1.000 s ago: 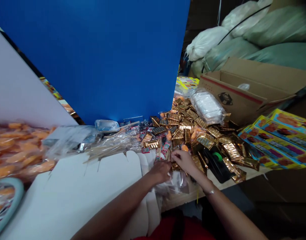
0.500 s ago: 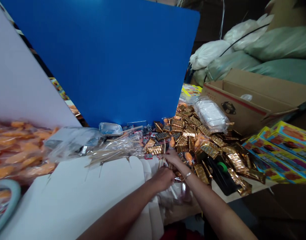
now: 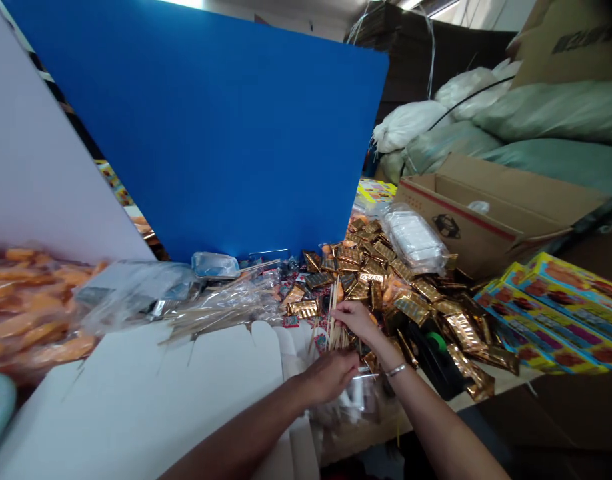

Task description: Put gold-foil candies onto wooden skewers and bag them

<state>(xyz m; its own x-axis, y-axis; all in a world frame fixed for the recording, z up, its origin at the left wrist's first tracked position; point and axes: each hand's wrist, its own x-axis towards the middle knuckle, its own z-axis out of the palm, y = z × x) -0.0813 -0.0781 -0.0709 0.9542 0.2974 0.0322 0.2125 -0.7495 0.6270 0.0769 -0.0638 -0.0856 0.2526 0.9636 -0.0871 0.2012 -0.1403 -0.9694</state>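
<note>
Where the two hands meet at lower centre of the frame, what does the right hand (image 3: pixel 353 321) hold?

A bundle of thin wooden skewers (image 3: pixel 333 325), its long axis nearly upright, with the tips pointing up toward the gold foil packets (image 3: pixel 373 280). The fingers (image 3: pixel 347 312) are clamped together around it, near its upper part.

Why might it be held so?

Probably because a closed grip gathers the loose skewers into one tight sheaf and keeps them from splaying.

And the left hand (image 3: pixel 331 377)?

It lies just below the bundle, beside a clear plastic bag (image 3: pixel 359 400). Its curled fingers (image 3: pixel 347 373) turn inward, but this view cannot tell whether they close on anything.

What surrounds the hands?

The packets heap on the tabletop (image 3: pixel 359 443) right of centre, with a black tape dispenser (image 3: pixel 436 357) at their lower edge. White die-cut card (image 3: pixel 151 400) lies flat at lower left. A blue board (image 3: pixel 196 133) stands at upper left; a cardboard carton (image 3: pixel 466 227) and yellow printed boxes (image 3: pixel 561 307) sit at right, below pale sacks (image 3: pixel 551 113).
</note>
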